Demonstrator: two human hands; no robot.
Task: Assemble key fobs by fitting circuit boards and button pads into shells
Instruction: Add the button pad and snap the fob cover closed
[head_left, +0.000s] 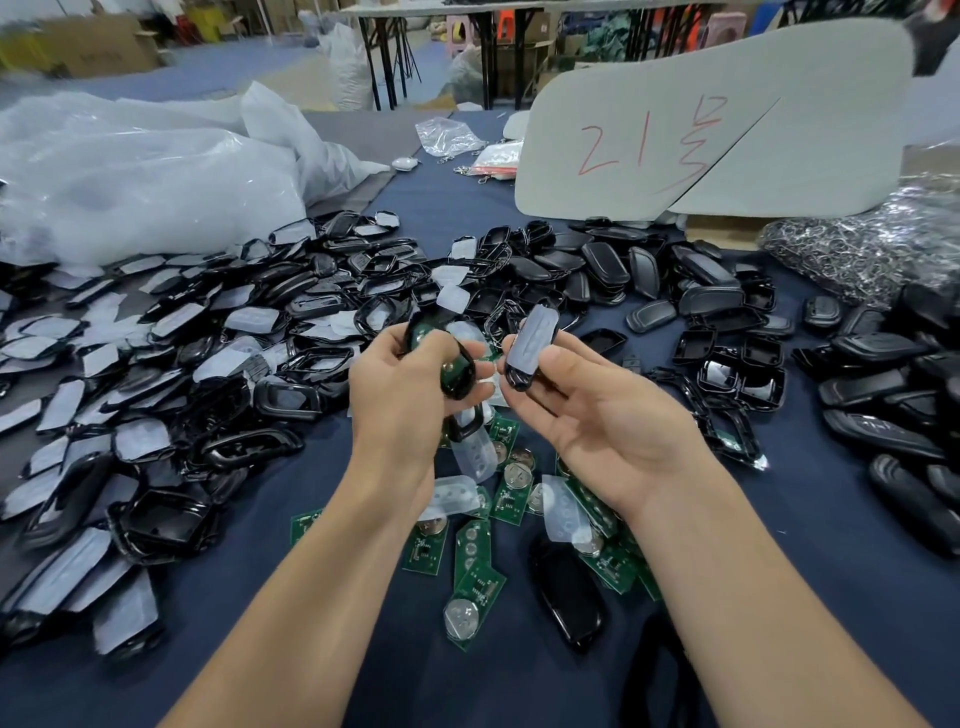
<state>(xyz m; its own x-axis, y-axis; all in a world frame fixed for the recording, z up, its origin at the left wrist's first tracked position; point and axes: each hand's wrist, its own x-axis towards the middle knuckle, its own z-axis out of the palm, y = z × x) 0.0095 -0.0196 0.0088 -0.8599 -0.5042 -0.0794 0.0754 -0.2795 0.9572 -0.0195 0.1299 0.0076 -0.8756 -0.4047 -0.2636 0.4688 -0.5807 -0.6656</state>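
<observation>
A: Where is the camera?
B: On the person's head. It looks forward and down at the tabletop (363, 649).
A: Is it close?
B: Very close. The left hand (400, 400) and right hand (608, 421) sit mid-picture, nearer to us than the white board (727, 145). Past the board, the wide view reaches far into the room.

Left grip (410, 400) curled round a black shell (469, 364) with a green board (453, 376) inside, right grip (597, 415) pinching a film-covered shell (531, 347) just beside it, loose circuit boards (472, 561) at six o'clock on the blue surface (337, 649), shell heap (156, 364) at nine o'clock.
</observation>
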